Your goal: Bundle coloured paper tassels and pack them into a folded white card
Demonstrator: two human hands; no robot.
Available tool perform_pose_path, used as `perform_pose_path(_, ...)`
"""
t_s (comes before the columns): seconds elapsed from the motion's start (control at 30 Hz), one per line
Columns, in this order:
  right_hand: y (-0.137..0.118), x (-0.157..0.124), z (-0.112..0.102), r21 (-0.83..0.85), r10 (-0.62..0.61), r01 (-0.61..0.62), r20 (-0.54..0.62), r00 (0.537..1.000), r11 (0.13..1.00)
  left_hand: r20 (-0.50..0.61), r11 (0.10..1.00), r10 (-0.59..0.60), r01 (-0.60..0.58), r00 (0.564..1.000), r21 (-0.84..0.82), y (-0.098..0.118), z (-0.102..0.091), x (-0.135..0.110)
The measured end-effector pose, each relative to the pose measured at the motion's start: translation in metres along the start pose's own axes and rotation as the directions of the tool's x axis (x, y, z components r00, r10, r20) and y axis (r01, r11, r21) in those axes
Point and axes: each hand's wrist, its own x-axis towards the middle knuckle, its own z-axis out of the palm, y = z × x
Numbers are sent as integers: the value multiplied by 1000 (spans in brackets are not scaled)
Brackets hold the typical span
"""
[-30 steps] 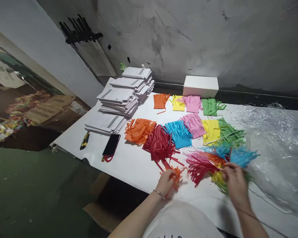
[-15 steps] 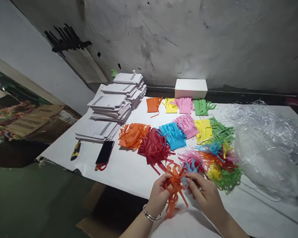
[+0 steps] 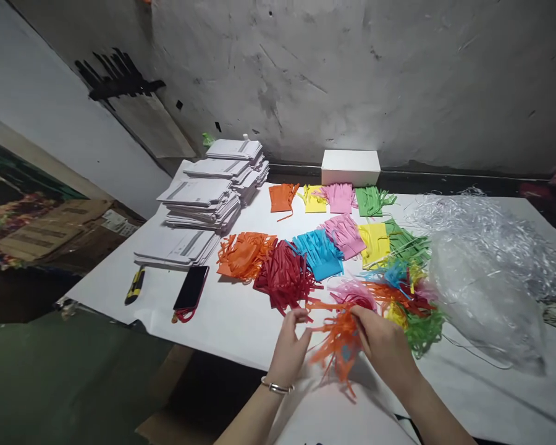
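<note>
Orange bundle of thin papery strips [image 3: 340, 346] hangs near, right of my parted left fingers [image 3: 293, 318]; its stray ends could snag the dark-red fringed heap [image 3: 285, 272] beyond. My right fingers [image 3: 363, 320] pinch the bundle's top; slack might drop it.

A white garment [image 3: 340, 417] and a silver left-wrist bangle [image 3: 277, 387] are worn.

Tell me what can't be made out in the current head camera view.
All in the head view:
Ends of the orange strips in the right hand: blurred.
Print on the paper stacks: too small.
Marks on the white garment: cut off by the bottom edge.
</note>
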Motion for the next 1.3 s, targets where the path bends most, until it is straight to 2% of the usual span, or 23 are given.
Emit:
perform_pose_path(0.03, 1, 1, 0, -30, -10, 12, 59, 998, 999, -32, 999, 47, -46, 998, 27, 0, -2, 2)
perform_pose_path(0.07, 1, 2, 0, -12, -15, 17, 136, 991, 1000, -3, 993, 109, -109, 994, 37, 3, -3, 3)
perform_pose_path(0.1, 0, 2, 0, 47, -23, 13, 206, 978, 999, 84, 983, 177, -180, 981, 32, 7, -4, 3)
perform_pose_path(0.17, -4, 1, 0, 212, -39, -17, 259, 965, 977, 318, 960, 270, -278, 909, -23, 19, -3, 1)
perform_pose_path(0.2, -5, 0, 0, 283, -31, -39, 239, 971, 958, 411, 963, 265, -262, 872, -66, 25, -1, 0)
perform_pose_path(0.23, -7, -1, 1, 335, -8, -63, 207, 978, 940, 464, 972, 234, -209, 854, -106, 30, 0, -1)
perform_pose_path(0.27, -8, -3, 1, 364, 26, -91, 179, 984, 927, 479, 980, 191, -137, 857, -145, 34, 1, -2)
perform_pose_path(0.33, -9, -6, 3, 381, 102, -146, 133, 986, 913, 435, 978, 110, -18, 894, -210, 38, 3, -3)
perform_pose_path(0.37, -10, -9, 4, 381, 137, -171, 114, 984, 909, 396, 973, 93, 1, 914, -229, 38, 3, -3)
perform_pose_path(0.5, -13, -18, 7, 384, 207, -210, 51, 977, 899, 265, 973, 87, -25, 960, -229, 37, 3, -5)
perform_pose_path(0.67, -23, -23, 9, 308, 130, -150, 83, 988, 939, 224, 974, 67, -15, 972, -226, 36, 4, -9)
perform_pose_path(0.93, -25, -19, 11, 220, 170, -188, 98, 981, 957, 201, 987, 88, -59, 976, -147, 31, 6, -11)
perform_pose_path(1.03, -27, -18, 9, 214, 179, -201, 117, 977, 956, 204, 989, 121, -100, 972, -108, 31, 7, -12)
perform_pose_path(1.1, -27, -16, 7, 239, 194, -228, 156, 968, 944, 219, 984, 179, -171, 959, -54, 32, 7, -13)
perform_pose_path(1.17, -25, -14, 6, 309, 239, -292, 200, 950, 905, 241, 954, 281, -297, 929, 31, 33, 7, -13)
perform_pose_path(1.23, -22, -11, 5, 417, 297, -386, 264, 918, 823, 266, 895, 386, -429, 883, 124, 33, 7, -14)
perform_pose_path(1.3, -19, -9, 7, 492, 296, -440, 346, 891, 751, 284, 826, 460, -523, 841, 210, 32, 8, -15)
